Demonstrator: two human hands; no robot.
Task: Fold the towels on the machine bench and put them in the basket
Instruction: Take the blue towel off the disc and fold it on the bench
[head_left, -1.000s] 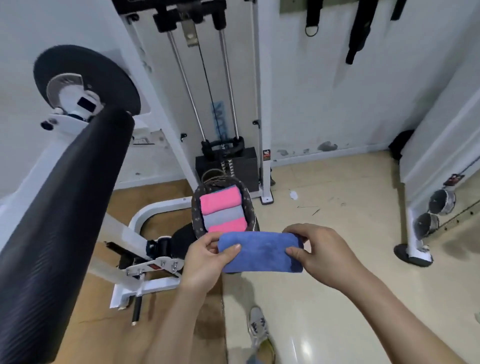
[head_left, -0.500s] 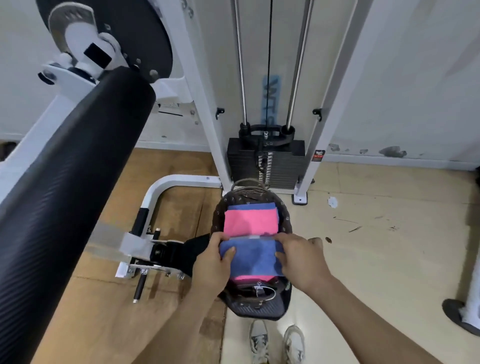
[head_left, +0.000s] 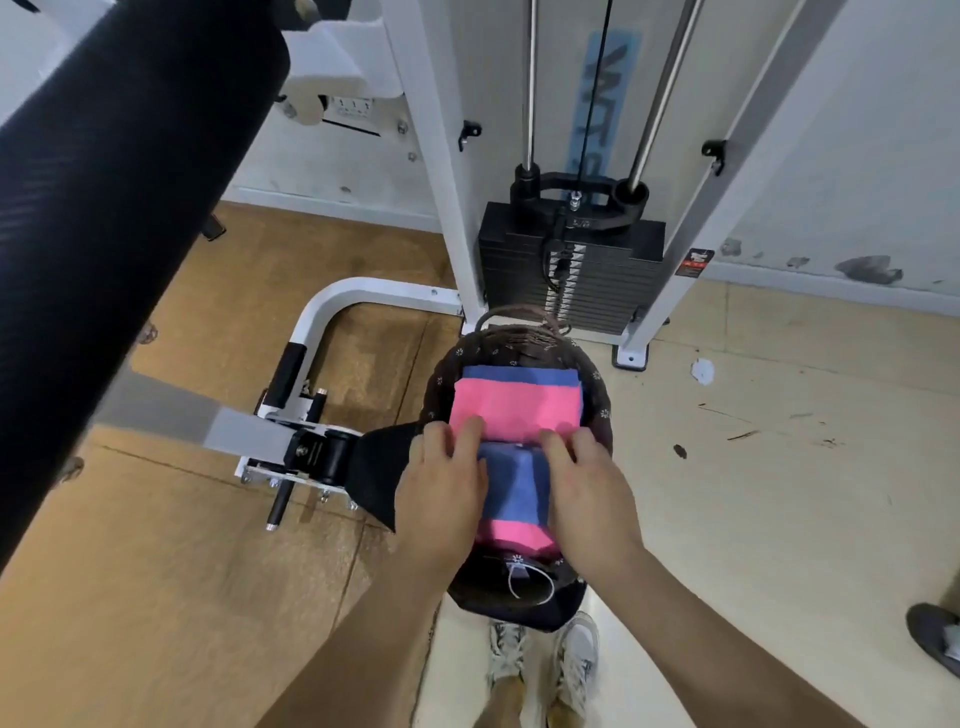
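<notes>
A dark woven basket (head_left: 597, 387) stands on the floor below me, holding folded towels. A folded blue towel (head_left: 514, 486) lies in the middle of it, on top of a pink towel (head_left: 506, 535). My left hand (head_left: 441, 488) presses the blue towel's left side and my right hand (head_left: 587, 493) its right side, fingers flat on the cloth. Beyond my fingertips lies another folded pink towel (head_left: 517, 408), with a blue towel (head_left: 519, 375) edge showing behind it. The long black padded machine bench (head_left: 93, 218) runs along the left.
The white machine frame (head_left: 332, 312) and its black pad (head_left: 379, 478) sit just left of the basket. A black weight stack (head_left: 571, 265) with guide rods stands behind it. My shoes (head_left: 545, 660) are under the basket's near rim. Someone's shoe (head_left: 935, 639) shows at the right edge.
Both hands carried the folded blue towel from mid-air down into the basket and now press it flat onto the towels inside. My view tilted down and closer.
</notes>
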